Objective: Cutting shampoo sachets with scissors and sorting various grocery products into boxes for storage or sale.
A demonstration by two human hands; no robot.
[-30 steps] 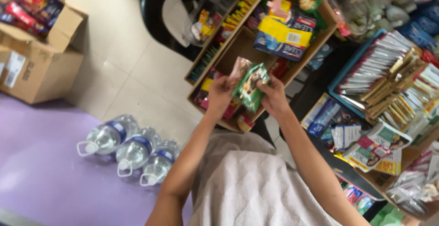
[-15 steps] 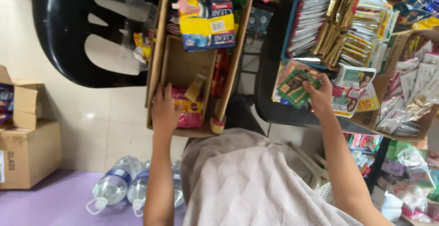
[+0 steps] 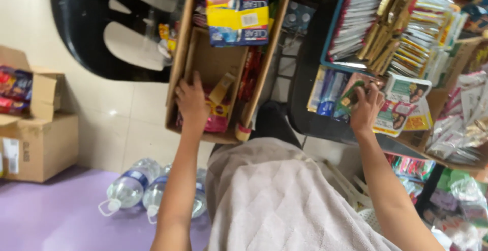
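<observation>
A pale tiled floor [image 3: 117,114] is seen below, crowded with stock: a black chair [image 3: 86,32], water bottles [image 3: 132,187] at the near left, and a brown box [image 3: 35,144] at the far left edge. An open carton [image 3: 213,63] is steadied by the left hand [image 3: 192,101], whose fingers are spread flat inside it on pink packets [image 3: 216,121] (nothing looks gripped). On the right, green sachets [image 3: 351,96] are pinched by the right hand [image 3: 366,110], fingertips curled over their near edge, apparently to lay them beside the blue tray [image 3: 333,53] of upright sachets, where like goods are ranked.
</observation>
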